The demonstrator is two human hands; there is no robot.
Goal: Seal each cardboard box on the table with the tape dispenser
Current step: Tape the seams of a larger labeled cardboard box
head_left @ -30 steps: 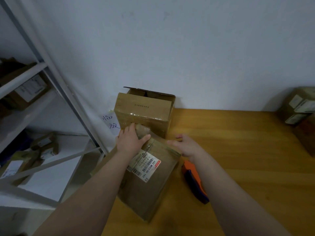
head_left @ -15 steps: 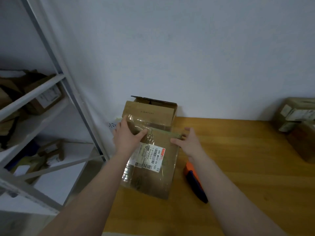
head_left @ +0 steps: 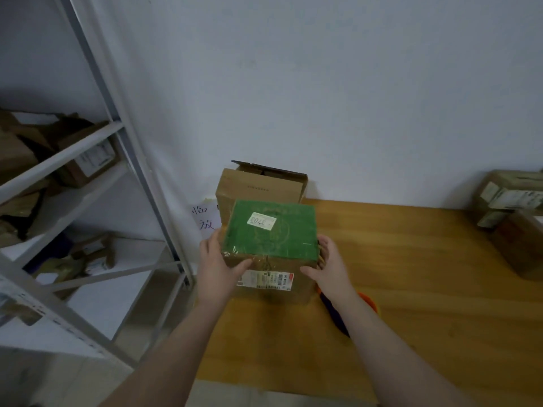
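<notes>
Cardboard box (head_left: 270,239), green face up, is gripped at its two sides by the left hand (head_left: 217,262) and the right hand (head_left: 329,265) near the worktop's (head_left: 426,289) left end, while the tape dispenser (head_left: 368,301) is seen just right of it, half hidden under the right forearm, so the right hand is judged nearer.
</notes>
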